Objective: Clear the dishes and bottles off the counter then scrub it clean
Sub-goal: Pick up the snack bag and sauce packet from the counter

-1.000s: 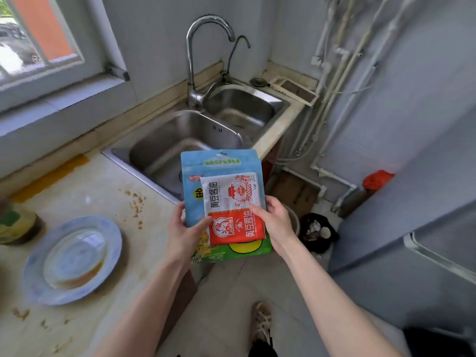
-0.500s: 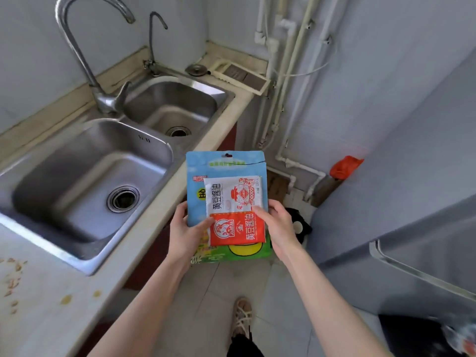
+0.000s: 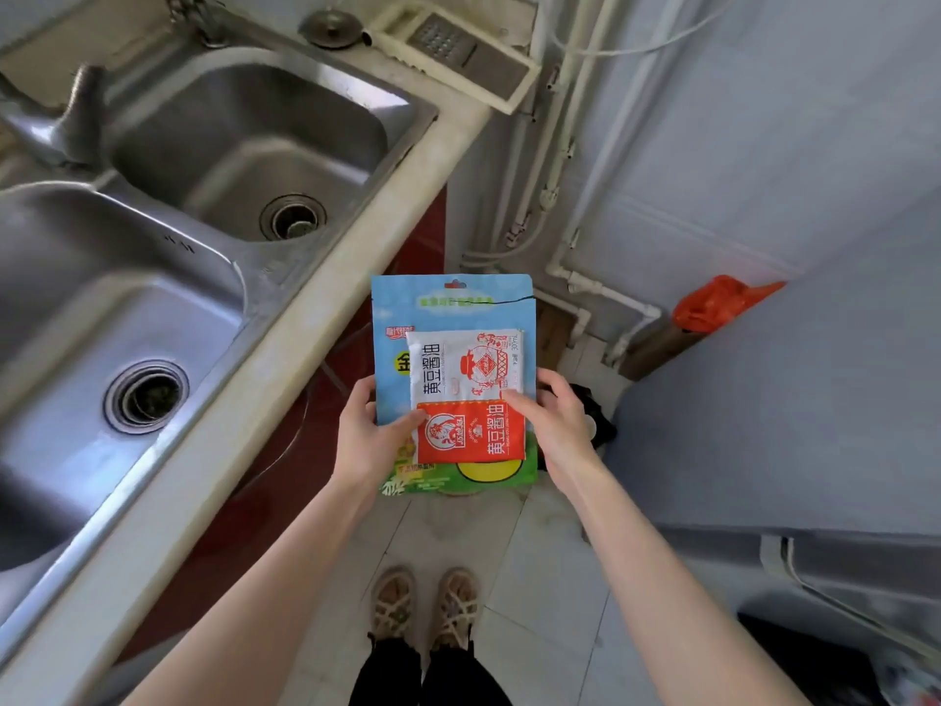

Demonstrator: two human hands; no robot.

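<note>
Both my hands hold two flat packets in front of me, over the floor beside the counter edge (image 3: 285, 349). A small white and red sauce packet (image 3: 468, 394) lies on top of a bigger blue and green pouch (image 3: 448, 303). My left hand (image 3: 369, 435) grips their left edge, thumb pressed on the red part. My right hand (image 3: 557, 425) grips the right edge, thumb on the small packet. The dirty counter top with the plate is out of view.
A steel double sink (image 3: 168, 236) fills the left, with a drain plug (image 3: 331, 28) and a white tray (image 3: 458, 48) behind it. Red cabinet front (image 3: 285, 481) below. Pipes (image 3: 560, 196) run down the corner; a red bag (image 3: 713, 303) and a dark bin (image 3: 596, 420) are on the floor. A grey appliance (image 3: 789, 425) stands at right.
My view has swung right and down, away from the plate and counter top toward the sink end and the floor. Both hands kept the same hold on the packets.
</note>
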